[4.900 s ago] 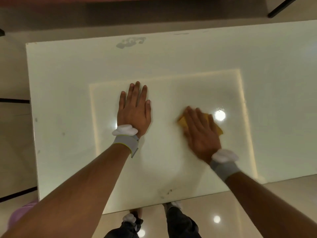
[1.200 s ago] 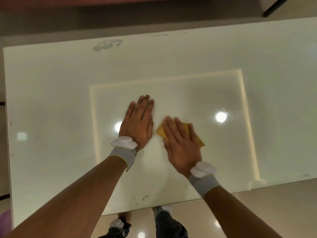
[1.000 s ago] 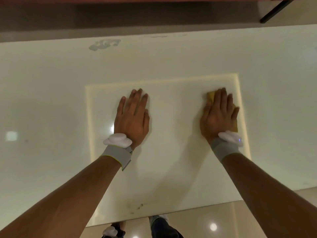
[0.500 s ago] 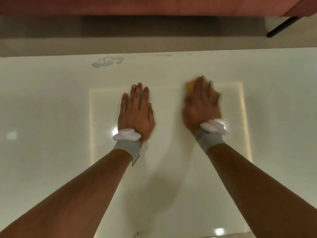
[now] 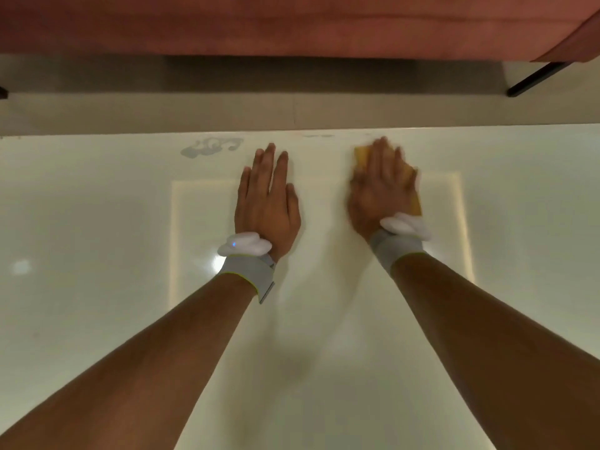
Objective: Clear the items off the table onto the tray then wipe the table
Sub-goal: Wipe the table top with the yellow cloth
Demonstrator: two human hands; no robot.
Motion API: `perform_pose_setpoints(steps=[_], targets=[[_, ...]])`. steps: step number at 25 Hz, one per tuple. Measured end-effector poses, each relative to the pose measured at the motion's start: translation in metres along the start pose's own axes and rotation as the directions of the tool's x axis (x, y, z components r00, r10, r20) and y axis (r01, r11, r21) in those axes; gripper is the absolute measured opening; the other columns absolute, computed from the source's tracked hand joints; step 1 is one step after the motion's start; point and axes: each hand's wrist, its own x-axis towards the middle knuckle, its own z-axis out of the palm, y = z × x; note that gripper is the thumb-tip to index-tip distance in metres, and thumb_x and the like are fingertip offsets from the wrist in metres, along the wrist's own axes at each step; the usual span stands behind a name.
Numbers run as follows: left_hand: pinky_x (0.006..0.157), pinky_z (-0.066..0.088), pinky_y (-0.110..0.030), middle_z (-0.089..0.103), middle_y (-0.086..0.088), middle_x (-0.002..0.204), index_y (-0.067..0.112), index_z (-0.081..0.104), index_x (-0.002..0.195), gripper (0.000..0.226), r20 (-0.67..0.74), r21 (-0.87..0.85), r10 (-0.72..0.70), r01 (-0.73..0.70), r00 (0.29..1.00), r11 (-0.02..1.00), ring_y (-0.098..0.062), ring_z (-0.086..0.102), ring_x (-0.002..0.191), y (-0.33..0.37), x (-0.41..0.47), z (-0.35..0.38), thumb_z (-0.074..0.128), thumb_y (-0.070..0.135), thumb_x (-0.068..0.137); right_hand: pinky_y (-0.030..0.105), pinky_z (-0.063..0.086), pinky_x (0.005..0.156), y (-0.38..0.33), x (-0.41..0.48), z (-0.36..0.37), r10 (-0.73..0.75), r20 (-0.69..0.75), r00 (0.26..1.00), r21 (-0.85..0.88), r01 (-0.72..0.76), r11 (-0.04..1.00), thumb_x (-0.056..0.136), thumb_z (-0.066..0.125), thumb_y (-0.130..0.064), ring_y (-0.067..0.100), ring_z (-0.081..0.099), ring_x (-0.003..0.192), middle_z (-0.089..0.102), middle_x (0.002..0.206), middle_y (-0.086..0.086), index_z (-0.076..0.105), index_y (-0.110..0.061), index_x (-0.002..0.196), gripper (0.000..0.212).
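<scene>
A glossy white table (image 5: 97,222) fills most of the view. My left hand (image 5: 266,203) lies flat on it with straight fingers, palm down, near the far middle. My right hand (image 5: 381,186) presses flat on a yellow-orange cloth (image 5: 361,154), close to the table's far edge. Only the cloth's corners show, one past the fingertips and one by the wrist; the hand is blurred by motion. No tray is in view.
A grey smudge (image 5: 211,147) marks the table near its far edge, left of my left hand. Beyond the table lie a strip of beige floor (image 5: 292,102), a reddish sofa (image 5: 292,24) and a black furniture leg (image 5: 535,79) at the upper right.
My right hand has slid the cloth from the table's middle out to the right and then forward to the far edge. My left hand stays flat, now nearer the far edge.
</scene>
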Motion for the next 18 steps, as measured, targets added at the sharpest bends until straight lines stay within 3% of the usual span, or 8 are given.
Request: perform_pose_setpoints(steps=[2,5,7,9,11,13,16,18], targets=[[0.120,0.012,-0.039,0.021,-0.010,0.158,0.006,0.024,0.149,0.054,0.026,0.029,-0.099,0.098,0.995,0.995,-0.022,0.016,0.147,0.002,0.013,0.009,0.025,0.027,0.099,0.052,0.004,0.119,-0.034,0.003,0.009,-0.235,-0.013,0.972,-0.029,0.235,0.972,0.101,0.016,-0.040,0.024,0.004,0.150,0.008,0.163,-0.003,0.010,-0.017,0.155,0.058],[0.121,0.007,-0.041,0.015,-0.007,0.160,0.007,0.017,0.151,0.056,0.065,0.087,-0.156,0.150,0.986,0.985,-0.020,0.009,0.148,0.006,0.011,0.010,0.021,0.029,0.100,0.051,0.011,0.119,-0.006,-0.019,0.004,-0.642,0.143,0.753,-0.144,0.657,0.740,0.102,0.018,-0.039,0.023,0.011,0.149,0.016,0.161,-0.003,0.017,-0.018,0.154,0.056],[0.120,0.008,-0.042,0.016,-0.007,0.160,0.008,0.018,0.151,0.056,0.094,0.129,-0.153,0.140,0.984,0.982,-0.020,0.011,0.148,0.006,0.011,0.008,0.021,0.030,0.100,0.050,0.012,0.120,0.019,-0.009,-0.003,-0.616,0.167,0.770,-0.139,0.637,0.759,0.102,0.021,-0.038,0.019,0.009,0.149,0.014,0.161,-0.006,0.014,-0.021,0.155,0.055],[0.120,0.007,-0.041,0.018,-0.007,0.159,0.007,0.018,0.151,0.056,0.085,0.153,-0.160,0.145,0.984,0.977,-0.020,0.012,0.148,0.007,0.013,0.009,0.022,0.029,0.100,0.050,0.007,0.120,0.005,0.008,-0.004,-0.326,0.057,0.944,-0.063,0.330,0.942,0.102,0.020,-0.038,0.019,0.007,0.150,0.010,0.162,-0.008,0.011,-0.021,0.155,0.056],[0.120,0.007,-0.042,0.019,-0.007,0.159,0.007,0.019,0.151,0.056,0.091,0.157,-0.167,0.152,0.982,0.976,-0.019,0.012,0.148,0.008,0.014,0.010,0.024,0.029,0.100,0.050,0.001,0.119,-0.031,0.022,0.005,-0.161,-0.008,0.987,0.000,0.161,0.987,0.102,0.019,-0.039,0.021,0.005,0.149,0.010,0.162,-0.008,0.012,-0.020,0.155,0.056],[0.120,0.007,-0.042,0.020,-0.007,0.159,0.006,0.021,0.151,0.055,0.095,0.177,-0.152,0.134,0.984,0.975,-0.019,0.012,0.148,0.009,0.014,0.010,0.024,0.028,0.100,0.051,0.004,0.119,-0.055,0.025,0.009,-0.275,-0.040,0.961,-0.009,0.275,0.961,0.102,0.020,-0.038,0.023,0.009,0.149,0.016,0.161,-0.007,0.017,-0.019,0.154,0.056],[0.120,0.007,-0.042,0.020,-0.006,0.159,0.006,0.021,0.150,0.055,0.118,0.165,-0.148,0.128,0.982,0.978,-0.019,0.012,0.148,0.007,0.014,0.009,0.023,0.028,0.100,0.050,0.012,0.119,-0.026,0.010,0.007,-0.581,0.038,0.813,-0.103,0.582,0.807,0.102,0.023,-0.037,0.022,0.015,0.149,0.022,0.160,-0.005,0.023,-0.019,0.153,0.053],[0.120,0.009,-0.043,0.022,-0.006,0.158,0.006,0.023,0.150,0.055,0.098,0.149,-0.150,0.135,0.984,0.980,-0.019,0.014,0.147,0.008,0.016,0.009,0.024,0.028,0.100,0.049,0.014,0.119,0.020,-0.001,-0.002,-0.586,0.083,0.806,-0.138,0.591,0.795,0.102,0.022,-0.037,0.020,0.016,0.148,0.022,0.160,-0.005,0.023,-0.020,0.153,0.054]])
